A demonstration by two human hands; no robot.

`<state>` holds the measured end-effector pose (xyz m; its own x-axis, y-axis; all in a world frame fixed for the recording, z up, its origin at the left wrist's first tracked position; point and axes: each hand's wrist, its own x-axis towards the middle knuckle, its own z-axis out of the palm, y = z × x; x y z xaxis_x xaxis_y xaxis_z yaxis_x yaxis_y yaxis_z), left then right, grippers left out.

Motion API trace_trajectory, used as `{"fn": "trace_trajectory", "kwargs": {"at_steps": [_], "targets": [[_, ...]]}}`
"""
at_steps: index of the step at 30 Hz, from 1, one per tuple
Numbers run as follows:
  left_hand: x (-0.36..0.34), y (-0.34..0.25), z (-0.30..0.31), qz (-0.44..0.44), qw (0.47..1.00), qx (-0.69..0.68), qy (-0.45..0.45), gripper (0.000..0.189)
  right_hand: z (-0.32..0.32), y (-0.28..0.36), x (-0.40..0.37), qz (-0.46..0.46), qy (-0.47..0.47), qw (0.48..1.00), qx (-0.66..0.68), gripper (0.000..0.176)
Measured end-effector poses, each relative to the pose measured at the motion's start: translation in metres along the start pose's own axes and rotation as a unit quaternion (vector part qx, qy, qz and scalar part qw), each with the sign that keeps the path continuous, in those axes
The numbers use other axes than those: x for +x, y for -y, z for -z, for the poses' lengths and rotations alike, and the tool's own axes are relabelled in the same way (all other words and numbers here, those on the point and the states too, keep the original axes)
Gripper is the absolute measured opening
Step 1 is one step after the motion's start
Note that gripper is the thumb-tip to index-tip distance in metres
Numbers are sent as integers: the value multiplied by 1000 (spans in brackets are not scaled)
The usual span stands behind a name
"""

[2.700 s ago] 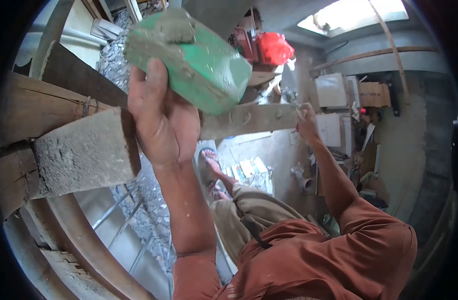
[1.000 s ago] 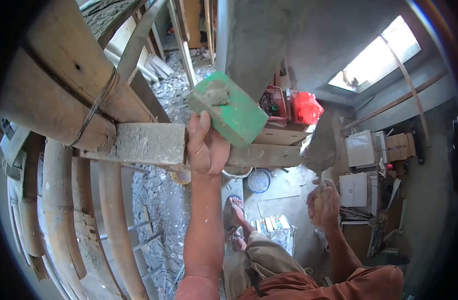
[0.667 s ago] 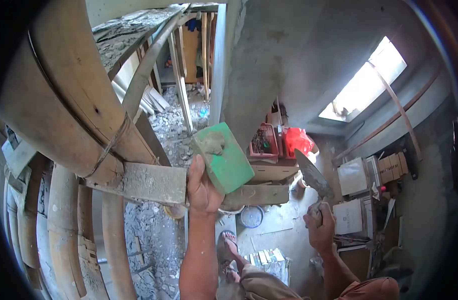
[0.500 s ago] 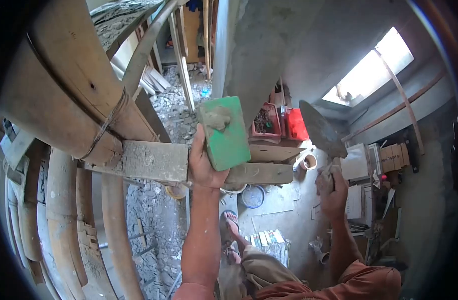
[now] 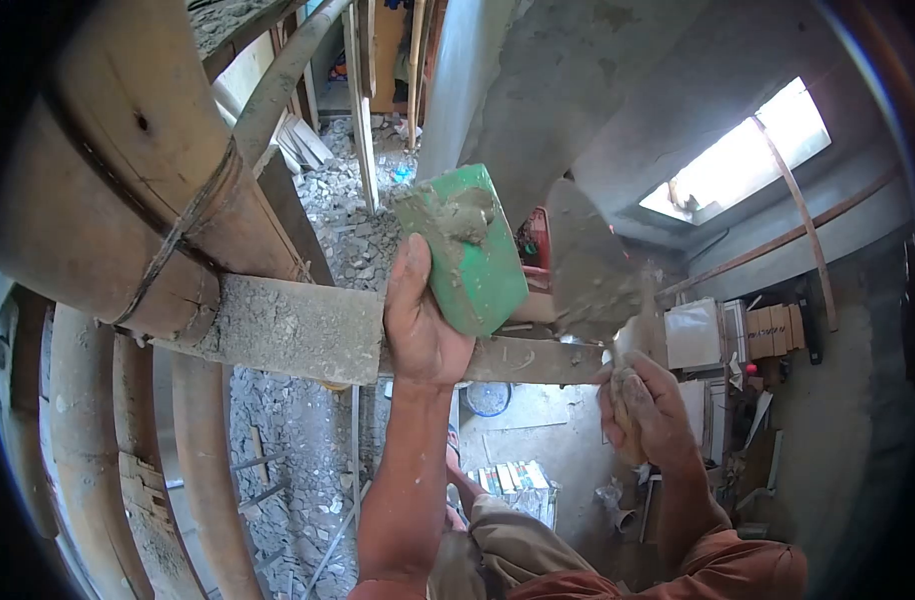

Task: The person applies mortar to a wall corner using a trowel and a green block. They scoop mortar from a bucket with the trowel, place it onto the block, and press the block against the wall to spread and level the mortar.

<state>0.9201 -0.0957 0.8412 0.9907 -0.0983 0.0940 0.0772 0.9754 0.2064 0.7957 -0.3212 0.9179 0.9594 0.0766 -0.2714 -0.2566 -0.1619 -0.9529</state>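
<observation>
My left hand (image 5: 425,330) grips a green plasterer's hawk (image 5: 493,285) from below, its thumb along the near edge. A lump of wet grey mortar (image 5: 468,215) sits on the hawk's upper part, with smears around it. In my right hand (image 5: 650,405) is a pointed trowel (image 5: 588,255), its fingers wrapped round the wooden handle. The trowel blade points up, to the right of the hawk and apart from it in view. Grey mortar coats the blade.
Thick bamboo poles (image 5: 148,130) tied with cord stand at the left. A mortar-crusted plank (image 5: 288,325) crosses below my left hand. Rubble (image 5: 308,480) covers the floor far below. Boxes (image 5: 773,328), a blue-rimmed bucket (image 5: 489,398) and stacked tiles (image 5: 516,480) lie lower right.
The trowel has moved left and down toward the hawk, its blade now turned and mortar-coated. The hawk has tilted and shifted slightly right, and the mortar on it looks more spread.
</observation>
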Motion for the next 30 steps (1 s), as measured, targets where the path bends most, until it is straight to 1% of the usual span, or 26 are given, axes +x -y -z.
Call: {"fn": "trace_trajectory", "kwargs": {"at_steps": [1,2,3,5,7,10,11,13,14,15,16,18,19,21,22,24,25,27,28,29,30], "targets": [[-1,0,0,-16,999,28,-1,45,-4,3,-3,-55,54,994,72,36],[-3,-1,-1,-8,999,31,-7,45,-7,5,-5,-88,71,986,119,41],[-4,-1,-3,-9,999,38,-7,44,-8,7,-6,-93,68,985,128,41],[-5,-2,-5,-9,999,49,-5,44,-10,10,-4,-106,97,974,177,43],[-5,0,-8,-41,997,69,3,43,-9,11,-5,-103,99,970,197,41],[-5,1,-6,-36,996,78,20,44,-6,15,-7,-108,101,971,189,41],[-4,1,-3,-33,996,78,18,44,-6,18,-8,-114,99,966,209,41],[-4,0,2,-2,999,32,5,48,-5,18,-11,-126,96,960,229,41],[-4,0,2,-3,999,32,3,48,-5,18,-11,-106,77,973,190,41],[-3,-1,-1,22,1000,1,8,50,-4,19,-10,-83,59,984,149,41],[-3,-2,-3,46,998,-29,13,51,-4,19,-9,-82,61,984,148,41],[-2,-3,-4,57,998,-30,11,53,-3,17,-6,-41,-18,999,-12,34],[-1,-3,-5,72,997,-33,8,54,-2,13,-4,-38,-17,999,-16,34],[1,-3,0,77,997,-21,8,54,6,6,-1,87,-79,983,-144,25],[1,-4,2,87,996,-5,3,54,9,12,0,89,-78,982,-148,25],[-2,-4,2,86,996,8,-11,52,16,30,2,104,-87,958,-251,24],[-2,-4,2,88,995,23,-26,51,21,34,5,107,-87,958,-253,24],[-3,-2,-2,85,996,26,-30,50,31,42,12,226,-65,909,-345,26],[-2,-2,-3,83,995,30,-34,49,32,55,12,211,-32,904,-371,35],[-2,-1,-3,83,996,28,-32,49,33,62,13,211,-33,903,-374,35],[-2,-1,-3,82,996,39,-26,49,33,67,14,205,-10,897,-392,35]]}}
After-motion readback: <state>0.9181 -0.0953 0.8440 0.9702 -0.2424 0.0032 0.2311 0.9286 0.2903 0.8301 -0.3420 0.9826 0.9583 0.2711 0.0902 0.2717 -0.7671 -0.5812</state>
